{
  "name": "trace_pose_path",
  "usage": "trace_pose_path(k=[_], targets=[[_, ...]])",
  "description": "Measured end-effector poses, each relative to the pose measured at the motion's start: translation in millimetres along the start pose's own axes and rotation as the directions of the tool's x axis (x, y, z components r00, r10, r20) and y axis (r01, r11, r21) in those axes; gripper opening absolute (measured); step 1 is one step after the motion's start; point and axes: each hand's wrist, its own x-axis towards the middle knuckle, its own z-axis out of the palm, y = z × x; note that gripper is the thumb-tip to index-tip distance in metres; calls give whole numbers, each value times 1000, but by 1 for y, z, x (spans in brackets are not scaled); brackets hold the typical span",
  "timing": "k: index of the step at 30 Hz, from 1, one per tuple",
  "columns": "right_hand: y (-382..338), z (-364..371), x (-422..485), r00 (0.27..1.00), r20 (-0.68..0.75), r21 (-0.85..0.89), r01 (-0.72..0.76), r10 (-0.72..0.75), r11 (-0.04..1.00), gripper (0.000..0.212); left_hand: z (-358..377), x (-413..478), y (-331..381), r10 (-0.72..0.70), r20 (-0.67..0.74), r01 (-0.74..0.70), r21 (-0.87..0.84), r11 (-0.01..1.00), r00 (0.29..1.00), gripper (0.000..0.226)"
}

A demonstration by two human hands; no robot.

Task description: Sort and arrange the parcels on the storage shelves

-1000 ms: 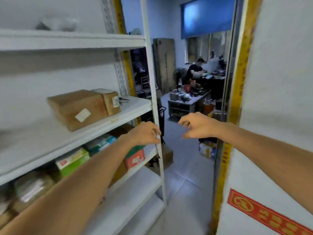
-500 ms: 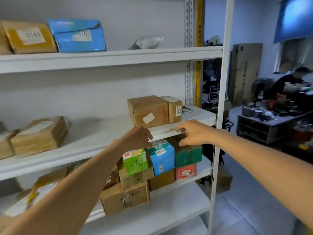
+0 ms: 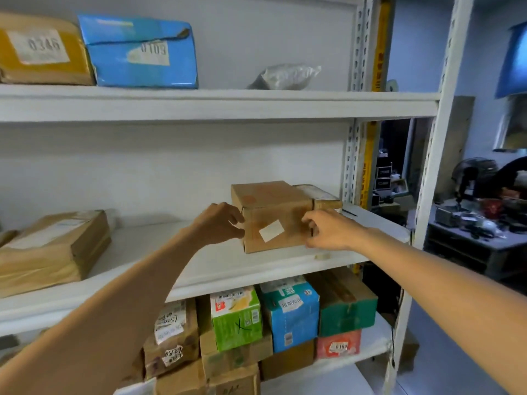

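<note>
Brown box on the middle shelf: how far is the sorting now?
Seemingly done: yellow parcel and blue parcel side by side on the top shelf, cartons stacked on the lower shelf. In hand: left hand and right hand grip the brown box at its sides; it rests on the middle shelf. Left: placing it, perhaps the flat parcel too.

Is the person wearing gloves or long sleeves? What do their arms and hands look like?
No gloves, no sleeves in view. The left arm and right arm are bare to the picture's edge. The left hand and right hand are bare too; I see no watch, bracelet or ring.
</note>
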Motion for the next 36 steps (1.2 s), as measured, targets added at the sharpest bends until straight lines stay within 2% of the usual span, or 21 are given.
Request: trace_pose_path(k=[3, 7, 12, 16, 18, 21, 24, 27, 30, 33, 36], targets=[[6, -3, 25, 997, -82, -7, -7, 6, 1000, 66, -10, 23, -6, -40, -107, 40, 0, 999, 993, 43], [14, -7, 57, 985, -169, -30, -24, 19, 999, 71, -5, 46, -12, -90, -106, 91, 7, 996, 990, 56], [20, -5, 86, 993, -115, -19, -23, 21, 1000, 57, 11, 65, -20, -151, -61, 150, -12, 989, 987, 65], [19, -3, 101, 984, -176, -4, -43, 41, 999, 40, 17, 74, -23, -190, -18, 188, -76, 979, 982, 68], [19, 1, 107, 974, -217, 52, -62, 71, 997, 30, 22, 79, -19, -233, -5, 231, -100, 968, 973, 66], [12, 3, 111, 951, -266, 134, -124, 156, 983, 13, 32, 83, -15, -287, -7, 282, -152, 947, 958, 48], [-2, 7, 108, 927, -276, 184, -210, 256, 960, 25, 40, 80, -12, -344, -36, 310, -354, 882, 938, 45], [-13, 13, 111, 901, -297, 313, -220, 315, 924, 27, 36, 70, -13, -439, -83, 366, -430, 826, 894, 50], [-27, 29, 123, 899, -250, 310, -277, 360, 909, 44, 26, 52, -22, -532, -151, 408, -482, 775, 833, 58], [-56, 52, 136, 928, -225, 399, -190, 296, 897, 48, 14, 26, -40, -625, -246, 459, -495, 738, 741, 56], [-85, 61, 136, 947, -217, 397, -134, 235, 908, 52, 1, 3, -62, -703, -285, 477, -567, 672, 652, 51]])
